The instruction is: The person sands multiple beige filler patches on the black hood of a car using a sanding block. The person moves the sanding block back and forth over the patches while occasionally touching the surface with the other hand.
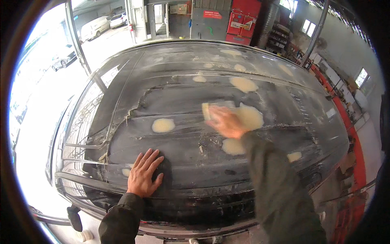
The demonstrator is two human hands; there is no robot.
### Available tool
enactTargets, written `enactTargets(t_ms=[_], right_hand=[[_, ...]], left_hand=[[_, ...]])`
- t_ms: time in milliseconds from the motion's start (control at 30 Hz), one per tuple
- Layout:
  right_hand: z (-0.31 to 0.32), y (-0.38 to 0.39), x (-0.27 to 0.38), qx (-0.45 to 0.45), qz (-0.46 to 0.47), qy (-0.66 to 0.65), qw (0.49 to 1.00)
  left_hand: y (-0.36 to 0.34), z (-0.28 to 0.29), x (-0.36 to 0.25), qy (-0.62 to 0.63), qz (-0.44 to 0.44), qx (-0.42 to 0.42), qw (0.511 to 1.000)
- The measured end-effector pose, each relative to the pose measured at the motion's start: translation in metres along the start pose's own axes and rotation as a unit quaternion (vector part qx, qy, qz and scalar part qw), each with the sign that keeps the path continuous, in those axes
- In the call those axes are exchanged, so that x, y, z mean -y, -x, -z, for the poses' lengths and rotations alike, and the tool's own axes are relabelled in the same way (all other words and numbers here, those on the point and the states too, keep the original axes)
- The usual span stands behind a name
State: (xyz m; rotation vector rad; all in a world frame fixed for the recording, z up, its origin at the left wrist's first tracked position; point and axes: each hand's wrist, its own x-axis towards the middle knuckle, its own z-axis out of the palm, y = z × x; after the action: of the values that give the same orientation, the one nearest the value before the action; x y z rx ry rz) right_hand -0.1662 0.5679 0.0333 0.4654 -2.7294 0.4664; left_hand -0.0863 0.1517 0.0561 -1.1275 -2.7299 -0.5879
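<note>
Vehicle roof (pixel 174 101) is spreading out beneath both hands, dark, dusty and dotted with pale yellow patches (pixel 163 125) that look like filler. Near its middle, the right hand (pixel 226 122) is holding a pale yellow pad (pixel 206 111) against the surface; its fingers are showing as a blur but seem to be lying close together over the pad. A large patch (pixel 252 117) is sitting just right of the pad, the hand overlapping its left side in view. The left hand (pixel 145 173) is resting palm down on the near left part of the roof, its fingers slightly spread and holding nothing.

Judging by the pose, the step is rubbing the filler level, so good work is depending on even pressure: the palm should be keeping the pad flat rather than letting the fingertips dig grooves. Strokes should be running past the patch's rim onto the dark surface, since stopping at the edge would be risking a step there. The raised ridge (pixel 221 74) farther off is calling for care; tipping the pad across it could be thinning its crest. The left hand is probably steadying the reach, and should be bearing little weight on thin metal. Whether the pad is clogging, I cannot tell.
</note>
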Motion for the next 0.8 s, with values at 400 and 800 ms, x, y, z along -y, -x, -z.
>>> enactTargets(t_ms=[400, 800], right_hand=[[-0.055, -0.02, 0.109, -0.046, 0.005, 0.022, 0.999], [0.098, 0.171, -0.122, -0.001, -0.286, 0.168, 0.944]], left_hand=[[-0.006, -0.006, -0.005, 0.018, -0.006, -0.017, 1.0], [-0.01, -0.008, -0.017, 0.022, 0.0, -0.015, 1.0]])
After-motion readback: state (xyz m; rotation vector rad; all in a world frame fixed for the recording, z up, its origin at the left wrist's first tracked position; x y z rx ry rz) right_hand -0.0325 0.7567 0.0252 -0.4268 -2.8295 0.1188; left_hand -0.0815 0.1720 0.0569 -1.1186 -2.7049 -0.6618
